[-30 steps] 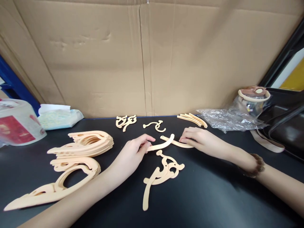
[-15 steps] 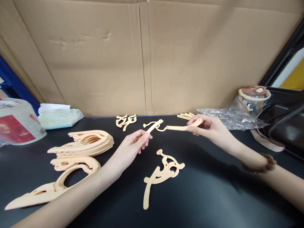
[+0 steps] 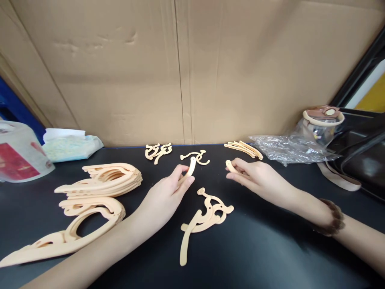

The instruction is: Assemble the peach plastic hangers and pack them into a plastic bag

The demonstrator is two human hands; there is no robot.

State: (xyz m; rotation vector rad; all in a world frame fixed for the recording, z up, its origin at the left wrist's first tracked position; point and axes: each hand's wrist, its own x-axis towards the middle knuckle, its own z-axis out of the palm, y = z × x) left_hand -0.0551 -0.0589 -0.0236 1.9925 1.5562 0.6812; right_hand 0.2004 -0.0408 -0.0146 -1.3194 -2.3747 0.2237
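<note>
The grip of the left hand (image 3: 164,196), in the head view, is clamped on a pale curved strip (image 3: 190,167), raised beyond and slightly left of the loose heap (image 3: 206,218) on the dark surface (image 3: 270,253). The right hand (image 3: 260,178) has its grip closed around a second strip (image 3: 230,165), beyond the heap and to its right; the two strips are apart. Farther beyond the heap lie the hooked pieces (image 3: 202,162); beyond it and to the right, thin strips (image 3: 243,149). Left of the heap sits a stack of shaped pieces (image 3: 132,180), near the left forearm.
</note>
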